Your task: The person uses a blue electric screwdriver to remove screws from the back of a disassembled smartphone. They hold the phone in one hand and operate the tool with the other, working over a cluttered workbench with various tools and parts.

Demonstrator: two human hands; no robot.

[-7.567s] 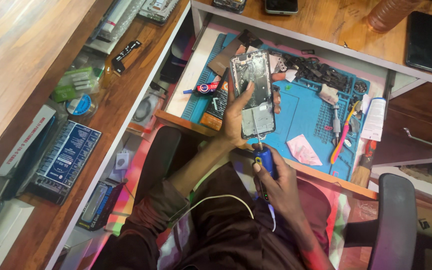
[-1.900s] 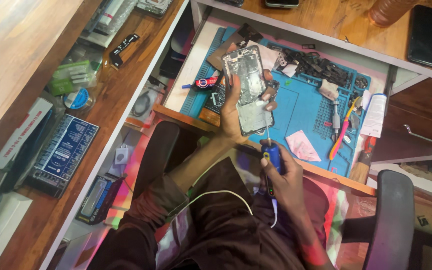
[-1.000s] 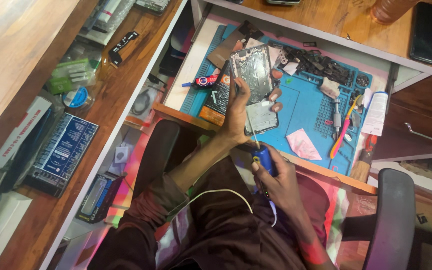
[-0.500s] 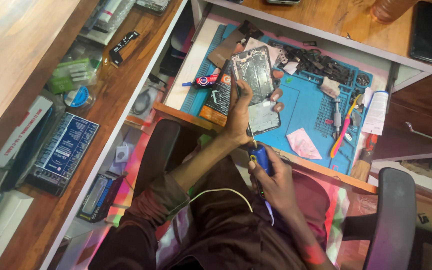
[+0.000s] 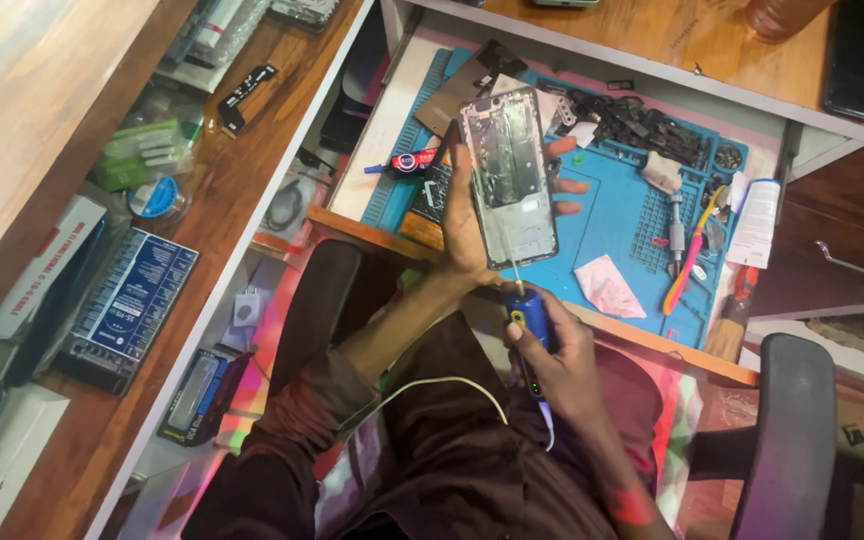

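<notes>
One opened phone (image 5: 508, 180), its back off and the bare metal frame showing, is being held upright above the blue mat (image 5: 617, 205) by the left hand (image 5: 472, 215); the fingers (image 5: 564, 185) are wrapping round its far edge and the thumb is pressing the near edge, so the hand is clamped on it. One blue-handled screwdriver (image 5: 528, 318) is sitting in the right hand (image 5: 557, 365), whose fingers are closed round the handle, and its thin shaft is reaching up to the lower end of the phone; whether the tip is touching a screw is too small to tell.

On the mat one pink wipe (image 5: 604, 285) is lying near the front edge, one pink and yellow tool (image 5: 690, 250) is lying lengthwise beside it, and a heap of dark parts (image 5: 642, 125) is crowding the far corner, too tangled to count. One white tube (image 5: 755, 222) is resting just off the mat's right side. One dark phone (image 5: 862, 58) is lying on the upper worktop (image 5: 652, 35), cut off at the top. On the left shelf (image 5: 242, 170) one blue board (image 5: 127, 305) is lying flat, and one white cable (image 5: 432, 385) is crossing the person's lap, its ends hidden.
</notes>
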